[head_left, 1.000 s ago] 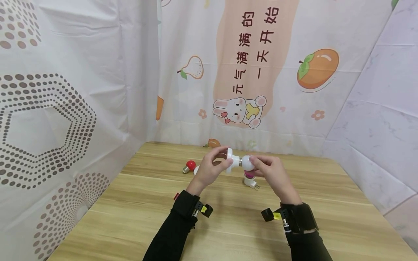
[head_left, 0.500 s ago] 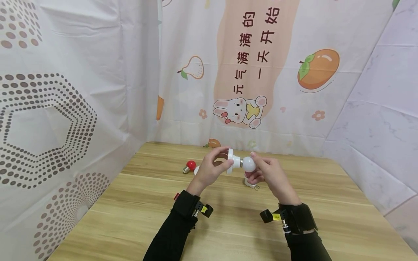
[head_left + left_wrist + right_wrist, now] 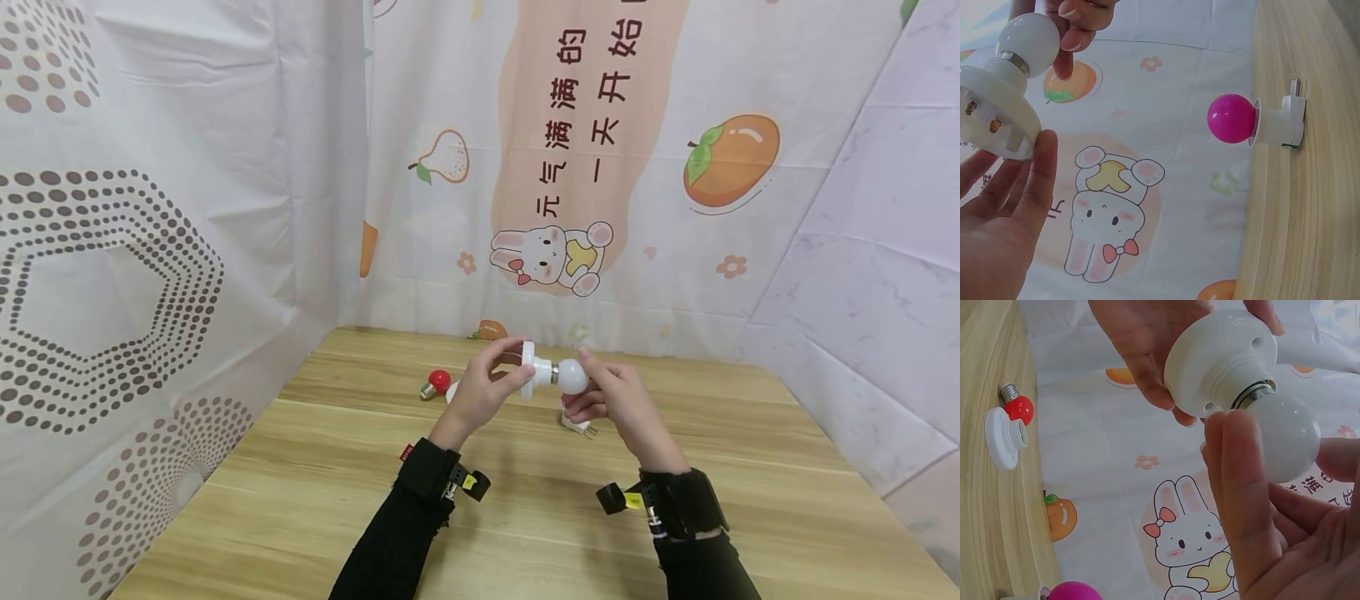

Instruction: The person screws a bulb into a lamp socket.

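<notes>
My left hand (image 3: 480, 387) grips a round white lamp holder (image 3: 528, 372) by its wide base rim, thumb on the near side. The holder lies on its side in the air, its mouth towards my right hand (image 3: 626, 404). A white light bulb (image 3: 1288, 434) has its metal cap at the holder's mouth, with part of the cap showing. My right hand's fingers and thumb hold the bulb's globe on opposite sides. Two brass contacts show in the holder's back in the left wrist view. How deep the cap sits is hidden.
Behind my right hand, a pink bulb (image 3: 1230, 119) sits in a white plug-in socket (image 3: 1272, 122) on the wooden table (image 3: 495, 533). A red bulb (image 3: 439, 381) lies at the back left, beside a second white lamp holder (image 3: 1000, 437). Printed curtains stand around the table.
My right hand has shifted slightly right and its fingers have changed position on the bulb. More of the bulb's globe shows, and the pink bulb is now covered in the head view. My left hand stays put.
</notes>
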Demonstrator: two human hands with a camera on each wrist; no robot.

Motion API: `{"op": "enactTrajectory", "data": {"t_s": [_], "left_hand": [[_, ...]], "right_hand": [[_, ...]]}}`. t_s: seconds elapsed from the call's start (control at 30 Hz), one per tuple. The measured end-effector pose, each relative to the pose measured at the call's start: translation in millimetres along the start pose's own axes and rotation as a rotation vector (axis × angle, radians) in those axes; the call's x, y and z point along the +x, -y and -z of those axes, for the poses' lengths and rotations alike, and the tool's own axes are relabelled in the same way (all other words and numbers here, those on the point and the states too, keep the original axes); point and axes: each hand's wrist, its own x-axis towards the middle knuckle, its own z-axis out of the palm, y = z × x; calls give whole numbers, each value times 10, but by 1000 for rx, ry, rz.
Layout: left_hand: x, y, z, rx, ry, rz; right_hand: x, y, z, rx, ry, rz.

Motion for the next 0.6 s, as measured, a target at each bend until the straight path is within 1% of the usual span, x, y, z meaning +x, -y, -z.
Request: {"op": "enactTrajectory", "data": {"t_s": [0.23, 0.33, 0.4, 0.53, 0.6], "left_hand": [[-8, 2, 9, 11, -11, 3], [-7, -1, 12, 15, -14, 5], [-6, -2, 13, 15, -19, 6], [-2, -4, 17, 15, -27, 7], [-1, -4, 20, 14, -32, 11]], "right_hand": [[-8, 5, 8, 7, -4, 6], [-10, -4, 37, -16, -5, 42], [-14, -14, 73, -43, 5, 88], [-30, -29, 162, -122, 48, 215], [-36, -34, 197, -128, 72, 279]]}}
